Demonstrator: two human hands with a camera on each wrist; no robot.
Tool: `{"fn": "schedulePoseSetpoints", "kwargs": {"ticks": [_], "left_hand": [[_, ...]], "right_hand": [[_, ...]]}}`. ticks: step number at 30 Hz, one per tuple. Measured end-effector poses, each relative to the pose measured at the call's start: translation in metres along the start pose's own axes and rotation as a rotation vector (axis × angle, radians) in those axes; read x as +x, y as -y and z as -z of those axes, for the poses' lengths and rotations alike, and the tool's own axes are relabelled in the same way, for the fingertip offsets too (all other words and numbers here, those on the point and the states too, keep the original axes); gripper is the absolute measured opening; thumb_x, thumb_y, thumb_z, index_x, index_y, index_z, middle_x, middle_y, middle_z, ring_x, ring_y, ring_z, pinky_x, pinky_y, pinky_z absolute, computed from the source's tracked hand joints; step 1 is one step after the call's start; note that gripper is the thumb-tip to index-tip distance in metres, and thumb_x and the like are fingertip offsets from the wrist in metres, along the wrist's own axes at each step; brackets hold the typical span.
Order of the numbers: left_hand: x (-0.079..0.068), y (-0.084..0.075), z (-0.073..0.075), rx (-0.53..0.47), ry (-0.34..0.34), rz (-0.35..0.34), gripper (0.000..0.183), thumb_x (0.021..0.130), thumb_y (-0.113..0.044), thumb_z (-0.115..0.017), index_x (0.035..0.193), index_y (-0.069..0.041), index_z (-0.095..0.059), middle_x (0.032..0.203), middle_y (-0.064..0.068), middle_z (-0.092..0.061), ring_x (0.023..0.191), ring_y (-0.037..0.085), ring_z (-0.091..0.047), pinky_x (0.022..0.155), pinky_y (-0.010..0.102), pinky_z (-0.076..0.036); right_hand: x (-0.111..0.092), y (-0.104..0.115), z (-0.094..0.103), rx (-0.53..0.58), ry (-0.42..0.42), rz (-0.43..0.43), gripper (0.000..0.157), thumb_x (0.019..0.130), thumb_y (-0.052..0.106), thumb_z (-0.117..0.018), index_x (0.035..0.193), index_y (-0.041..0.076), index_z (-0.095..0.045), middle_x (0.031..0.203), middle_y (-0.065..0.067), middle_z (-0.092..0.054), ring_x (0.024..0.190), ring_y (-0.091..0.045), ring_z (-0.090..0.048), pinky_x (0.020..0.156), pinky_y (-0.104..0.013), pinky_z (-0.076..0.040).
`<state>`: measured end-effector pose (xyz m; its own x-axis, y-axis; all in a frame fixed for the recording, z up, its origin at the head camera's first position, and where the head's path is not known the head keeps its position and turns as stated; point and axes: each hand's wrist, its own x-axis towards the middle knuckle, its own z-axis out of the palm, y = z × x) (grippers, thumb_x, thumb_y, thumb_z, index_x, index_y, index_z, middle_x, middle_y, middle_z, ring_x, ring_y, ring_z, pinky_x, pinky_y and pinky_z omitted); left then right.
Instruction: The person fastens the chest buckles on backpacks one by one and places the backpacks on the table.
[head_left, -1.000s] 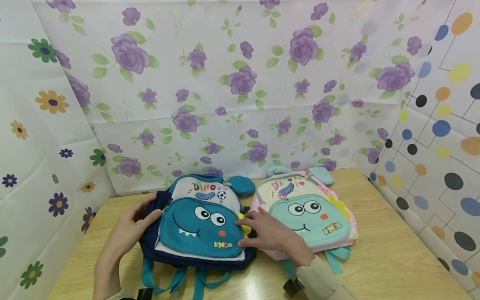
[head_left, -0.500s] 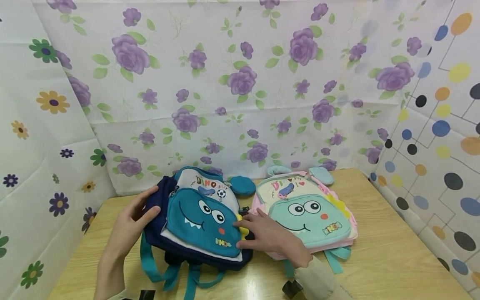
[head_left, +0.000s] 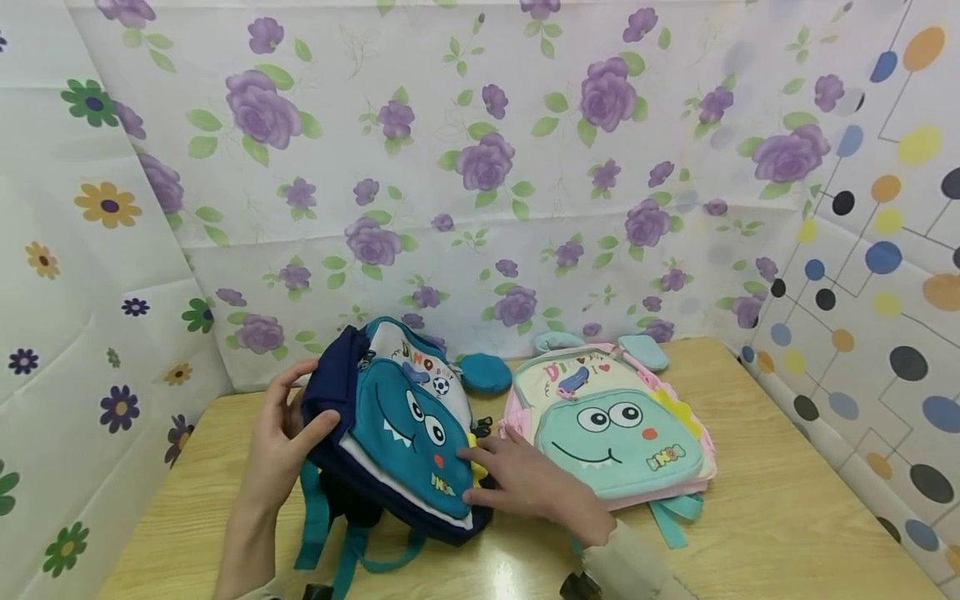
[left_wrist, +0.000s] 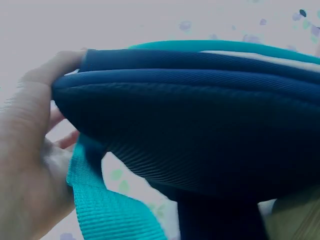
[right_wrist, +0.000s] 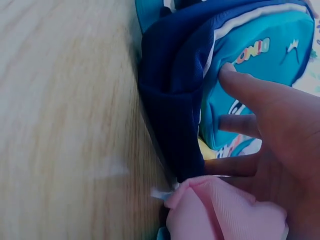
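In the head view a navy and teal dinosaur backpack (head_left: 408, 433) tilts up on its right side, its left edge raised off the table. My left hand (head_left: 277, 446) grips that left edge, thumb on the near side and fingers behind. The left wrist view shows the raised navy back panel (left_wrist: 190, 125) and a teal strap (left_wrist: 117, 210) hanging by the palm. My right hand (head_left: 528, 479) touches the low right side of the backpack with fairly straight fingers. In the right wrist view its thumb (right_wrist: 230, 75) lies against the teal front pocket (right_wrist: 275, 55).
A mint and pink dinosaur backpack (head_left: 622, 437) lies face up to the right, partly behind my right hand. Both backpacks are on a wooden table (head_left: 787, 500). Flowered sheeting (head_left: 450, 192) hangs at the back, and a dotted sheet (head_left: 885, 283) covers the right side.
My left hand has lifted the blue backpack's left side and moved rightward, so the backpack tips to the right. My right hand stays at its right side, shifted slightly left.
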<state>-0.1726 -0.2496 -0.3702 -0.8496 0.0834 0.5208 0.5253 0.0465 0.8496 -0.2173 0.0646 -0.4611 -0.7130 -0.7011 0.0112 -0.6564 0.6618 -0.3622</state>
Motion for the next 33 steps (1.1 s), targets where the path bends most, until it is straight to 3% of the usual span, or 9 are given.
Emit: {"fn": "schedulePoseSetpoints", "kwargs": {"ticks": [2,6,11,19,22,27,33], "left_hand": [[0.001,0.000,-0.006,-0.036,-0.034,-0.032,0.056,0.093,0.012,-0.055,0.145,-0.002,-0.039,0.126,0.004,-0.051,0.103,0.008,-0.061,0.082,0.017,-0.053],[0.003,0.000,-0.017,-0.048,-0.054,-0.059,0.057,0.093,0.011,-0.056,0.146,-0.002,-0.039,0.140,0.005,-0.046,0.115,0.008,-0.058,0.089,0.016,-0.051],[0.003,-0.002,-0.027,0.060,-0.028,-0.059,0.073,0.088,0.010,-0.064,0.153,-0.007,-0.034,0.151,0.006,-0.042,0.124,0.009,-0.053,0.098,0.015,-0.046],[0.000,-0.009,-0.042,0.235,-0.048,0.045,0.101,0.074,0.005,-0.080,0.156,-0.029,-0.031,0.157,-0.008,-0.034,0.130,0.015,-0.044,0.098,0.013,-0.041],[0.001,-0.009,-0.046,0.228,-0.056,0.018,0.101,0.073,0.006,-0.080,0.156,-0.027,-0.032,0.159,-0.007,-0.033,0.132,0.017,-0.042,0.100,0.014,-0.041],[0.002,-0.009,-0.051,0.228,-0.052,-0.023,0.100,0.073,0.007,-0.080,0.156,-0.024,-0.033,0.160,-0.006,-0.031,0.138,0.015,-0.038,0.105,0.015,-0.037],[0.001,-0.011,-0.051,0.277,-0.050,-0.008,0.099,0.075,0.003,-0.081,0.155,-0.027,-0.033,0.161,-0.009,-0.031,0.143,0.013,-0.035,0.107,0.015,-0.035]], "right_hand": [[0.000,0.001,-0.001,-0.007,-0.012,0.007,0.062,0.097,0.063,-0.049,0.148,0.027,-0.047,0.146,-0.009,-0.052,0.139,-0.024,-0.046,0.121,-0.056,-0.019],[0.000,0.002,-0.004,-0.028,-0.034,0.019,0.062,0.097,0.062,-0.048,0.148,0.026,-0.047,0.146,-0.010,-0.052,0.140,-0.025,-0.045,0.120,-0.058,-0.020],[0.001,0.004,-0.006,-0.056,-0.030,0.017,0.063,0.099,0.061,-0.046,0.151,0.026,-0.043,0.150,-0.010,-0.049,0.143,-0.028,-0.041,0.119,-0.060,-0.020],[0.001,0.007,-0.005,-0.068,-0.002,0.024,0.063,0.099,0.062,-0.043,0.152,0.027,-0.041,0.152,-0.008,-0.047,0.144,-0.030,-0.039,0.119,-0.060,-0.022],[-0.001,0.004,0.002,-0.054,-0.015,0.045,0.059,0.100,0.058,-0.047,0.149,0.026,-0.045,0.150,-0.007,-0.049,0.142,-0.027,-0.042,0.118,-0.056,-0.026],[-0.005,-0.004,0.019,-0.023,-0.091,0.112,0.050,0.100,0.047,-0.055,0.143,0.021,-0.053,0.143,-0.002,-0.055,0.133,-0.020,-0.051,0.112,-0.044,-0.039],[-0.010,-0.008,0.039,-0.006,-0.219,0.142,0.043,0.098,0.039,-0.061,0.137,0.021,-0.059,0.137,0.001,-0.059,0.125,-0.019,-0.057,0.105,-0.039,-0.046]]}}
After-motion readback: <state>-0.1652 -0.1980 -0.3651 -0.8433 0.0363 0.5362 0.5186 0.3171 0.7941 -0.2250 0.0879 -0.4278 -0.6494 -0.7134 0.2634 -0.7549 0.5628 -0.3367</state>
